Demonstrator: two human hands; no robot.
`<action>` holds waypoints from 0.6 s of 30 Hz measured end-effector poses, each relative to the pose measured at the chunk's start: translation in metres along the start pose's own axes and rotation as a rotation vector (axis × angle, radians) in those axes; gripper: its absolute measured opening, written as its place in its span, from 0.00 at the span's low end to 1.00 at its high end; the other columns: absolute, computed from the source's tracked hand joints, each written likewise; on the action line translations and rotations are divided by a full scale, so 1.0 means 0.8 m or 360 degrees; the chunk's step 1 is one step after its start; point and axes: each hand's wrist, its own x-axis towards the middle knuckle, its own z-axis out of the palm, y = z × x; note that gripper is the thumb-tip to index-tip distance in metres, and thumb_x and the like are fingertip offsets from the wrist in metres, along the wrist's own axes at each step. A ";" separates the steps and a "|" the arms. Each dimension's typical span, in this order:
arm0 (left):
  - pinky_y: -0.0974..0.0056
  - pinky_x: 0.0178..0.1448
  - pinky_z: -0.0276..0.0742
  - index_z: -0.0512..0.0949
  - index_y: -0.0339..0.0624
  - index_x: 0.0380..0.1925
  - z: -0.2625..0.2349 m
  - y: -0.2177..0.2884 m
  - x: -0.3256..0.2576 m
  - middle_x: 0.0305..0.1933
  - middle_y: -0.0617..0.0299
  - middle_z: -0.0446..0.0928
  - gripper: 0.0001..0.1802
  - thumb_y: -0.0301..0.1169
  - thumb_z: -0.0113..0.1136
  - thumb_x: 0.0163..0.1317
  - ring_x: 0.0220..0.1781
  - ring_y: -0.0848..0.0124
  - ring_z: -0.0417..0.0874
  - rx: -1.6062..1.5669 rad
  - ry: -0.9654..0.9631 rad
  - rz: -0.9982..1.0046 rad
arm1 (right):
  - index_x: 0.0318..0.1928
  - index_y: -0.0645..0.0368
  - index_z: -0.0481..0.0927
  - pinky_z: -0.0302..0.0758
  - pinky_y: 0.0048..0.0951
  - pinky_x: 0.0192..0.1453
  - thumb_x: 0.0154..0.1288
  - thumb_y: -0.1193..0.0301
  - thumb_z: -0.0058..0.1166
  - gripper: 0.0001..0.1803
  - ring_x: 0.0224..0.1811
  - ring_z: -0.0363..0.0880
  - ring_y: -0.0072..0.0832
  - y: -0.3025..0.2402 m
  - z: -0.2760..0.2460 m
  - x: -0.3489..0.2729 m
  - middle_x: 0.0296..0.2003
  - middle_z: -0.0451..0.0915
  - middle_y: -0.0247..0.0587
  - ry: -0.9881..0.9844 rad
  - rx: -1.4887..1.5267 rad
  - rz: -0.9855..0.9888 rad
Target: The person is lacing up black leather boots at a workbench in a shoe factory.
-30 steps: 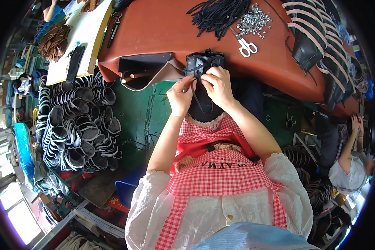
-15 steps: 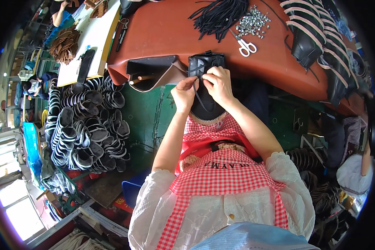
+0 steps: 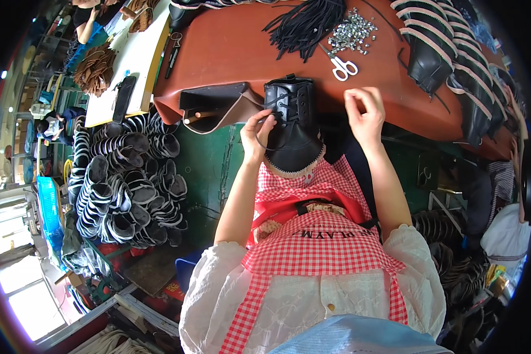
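A black lace-up boot upper (image 3: 305,112) leans against the table edge, its toe toward me and resting near my checked apron. A dark shoelace (image 3: 286,97) crosses between its eyelets. My left hand (image 3: 256,134) is closed in a pinch on the lace at the boot's left side, and a loose length hangs below. Out to the right of the boot, above the table edge, my right hand (image 3: 366,115) has its fingers curled together; whether a lace end is in them is too fine to see.
On the red-brown table (image 3: 230,47) lie white-handled scissors (image 3: 343,68), a heap of small metal pieces (image 3: 353,32) and a bundle of black laces (image 3: 307,26). An open pouch (image 3: 218,109) hangs at the edge. Boot uppers are stacked right (image 3: 428,56) and left (image 3: 124,189).
My right hand has moved away from the boot to the right. My left hand has shifted slightly left. More of the boot's front and its crossed lacing now shows.
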 end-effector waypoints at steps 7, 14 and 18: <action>0.75 0.42 0.75 0.81 0.36 0.37 0.015 -0.002 0.004 0.34 0.64 0.82 0.08 0.21 0.67 0.57 0.34 0.79 0.80 -0.0048 0.0073 0.0017 | 0.32 0.53 0.84 0.67 0.34 0.40 0.54 0.71 0.63 0.04 0.35 0.74 0.31 -0.039 0.082 -0.041 0.28 0.74 0.31 -0.0724 0.0013 -0.0197; 0.75 0.41 0.75 0.82 0.34 0.35 0.016 -0.015 0.007 0.33 0.64 0.82 0.07 0.20 0.67 0.55 0.32 0.80 0.79 -0.0168 0.0131 0.0072 | 0.33 0.53 0.84 0.65 0.36 0.45 0.50 0.72 0.64 0.07 0.39 0.72 0.31 -0.039 0.111 -0.054 0.30 0.74 0.29 -0.0586 -0.0031 -0.0176; 0.75 0.42 0.75 0.82 0.35 0.35 0.015 -0.011 0.010 0.33 0.64 0.82 0.07 0.19 0.67 0.55 0.33 0.79 0.79 -0.0203 0.0147 0.0010 | 0.29 0.54 0.81 0.65 0.37 0.45 0.50 0.74 0.62 0.04 0.37 0.71 0.32 -0.041 0.120 -0.052 0.31 0.74 0.30 -0.0611 -0.0092 -0.0258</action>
